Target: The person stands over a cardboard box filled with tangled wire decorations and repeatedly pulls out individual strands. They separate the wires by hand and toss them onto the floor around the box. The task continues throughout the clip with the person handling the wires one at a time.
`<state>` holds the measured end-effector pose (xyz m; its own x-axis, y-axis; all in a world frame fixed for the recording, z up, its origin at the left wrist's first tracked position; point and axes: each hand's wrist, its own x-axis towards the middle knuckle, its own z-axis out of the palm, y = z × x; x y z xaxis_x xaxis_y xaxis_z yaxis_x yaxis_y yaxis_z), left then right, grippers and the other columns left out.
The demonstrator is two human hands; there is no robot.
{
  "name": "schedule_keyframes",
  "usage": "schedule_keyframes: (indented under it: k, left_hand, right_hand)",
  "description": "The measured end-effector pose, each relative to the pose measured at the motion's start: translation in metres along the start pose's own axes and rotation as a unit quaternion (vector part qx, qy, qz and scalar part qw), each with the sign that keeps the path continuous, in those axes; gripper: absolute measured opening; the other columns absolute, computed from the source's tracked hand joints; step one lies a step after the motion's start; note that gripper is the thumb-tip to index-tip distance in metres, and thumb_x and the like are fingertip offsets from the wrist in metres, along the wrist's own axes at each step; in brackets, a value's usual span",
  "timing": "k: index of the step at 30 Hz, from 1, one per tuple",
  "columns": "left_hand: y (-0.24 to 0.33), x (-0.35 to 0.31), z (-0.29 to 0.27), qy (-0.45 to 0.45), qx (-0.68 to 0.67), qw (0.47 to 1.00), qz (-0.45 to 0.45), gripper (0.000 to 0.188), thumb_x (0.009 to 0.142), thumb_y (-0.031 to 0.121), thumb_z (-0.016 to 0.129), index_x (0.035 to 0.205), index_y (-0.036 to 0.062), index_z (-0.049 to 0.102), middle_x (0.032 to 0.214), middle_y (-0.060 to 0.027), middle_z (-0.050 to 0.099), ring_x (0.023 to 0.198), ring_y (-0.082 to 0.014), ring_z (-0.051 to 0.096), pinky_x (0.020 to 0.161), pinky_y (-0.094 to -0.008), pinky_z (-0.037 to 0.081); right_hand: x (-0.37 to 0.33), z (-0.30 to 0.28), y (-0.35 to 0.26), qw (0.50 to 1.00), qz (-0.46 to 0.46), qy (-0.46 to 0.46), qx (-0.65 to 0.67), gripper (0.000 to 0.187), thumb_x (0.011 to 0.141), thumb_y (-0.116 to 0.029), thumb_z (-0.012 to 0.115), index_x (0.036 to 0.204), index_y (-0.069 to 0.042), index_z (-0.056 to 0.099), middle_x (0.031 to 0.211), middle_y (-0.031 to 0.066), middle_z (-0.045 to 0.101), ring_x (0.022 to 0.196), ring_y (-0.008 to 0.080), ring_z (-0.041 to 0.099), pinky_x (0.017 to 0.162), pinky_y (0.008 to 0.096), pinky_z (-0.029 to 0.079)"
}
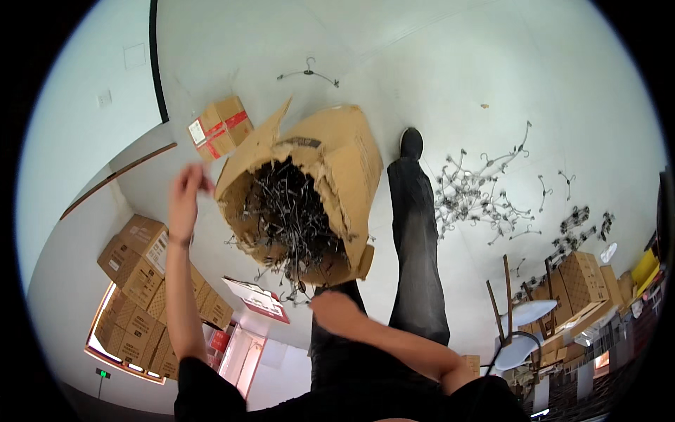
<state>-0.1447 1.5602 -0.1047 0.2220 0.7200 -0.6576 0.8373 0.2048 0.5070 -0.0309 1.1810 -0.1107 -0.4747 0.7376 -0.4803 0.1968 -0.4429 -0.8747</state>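
A large torn cardboard box (pixel 351 151) lies tipped with its ragged mouth toward me. Inside is a dense tangle of dark clothes hangers (pixel 292 204), some spilling over the lower rim. My left hand (pixel 186 184) is raised just left of the box's torn edge. Motion blurs its bent fingers, and no object shows in them. My right hand (pixel 337 314) is closed below the box mouth, right beside the spilling hangers, over my trouser leg. Its fingertips are partly hidden, so I cannot make out what they hold.
Loose hangers (pixel 478 193) are heaped on the floor right of my leg. A single hanger (pixel 308 72) lies beyond the box. A small red-taped carton (pixel 220 128) stands at its far left. Stacked cartons (pixel 140 281) are at left; a chair (pixel 520 344) is at lower right.
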Motion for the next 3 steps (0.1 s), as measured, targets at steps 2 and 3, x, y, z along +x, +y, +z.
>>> schedule_keyframes:
  k: [2,3]
  left_hand:
    - [0.038,0.089,0.043,0.079,-0.013,0.995,0.063,0.029,0.104,0.024,0.053,0.103,-0.0024,0.066,0.085,-0.004,0.064,0.078,-0.0109,0.059,0.072,-0.0263,0.046]
    - [0.044,0.099,0.054,0.078,-0.012,0.995,0.062,0.029,0.104,0.024,0.053,0.103,-0.0024,0.066,0.085,-0.004,0.064,0.078,-0.0109,0.059,0.072,-0.0263,0.046]
  right_hand:
    - [0.01,-0.062,0.01,0.991,0.102,-0.089,0.007,0.017,0.08,-0.011,0.059,0.085,-0.002,0.073,0.089,0.0201,0.072,0.088,0.0357,0.072,0.075,0.049,0.057]
    - [0.012,-0.069,0.012,0.982,0.146,-0.123,-0.012,0.021,0.079,-0.014,0.06,0.088,-0.001,0.074,0.096,0.0191,0.074,0.095,0.0355,0.071,0.082,0.048,0.056]
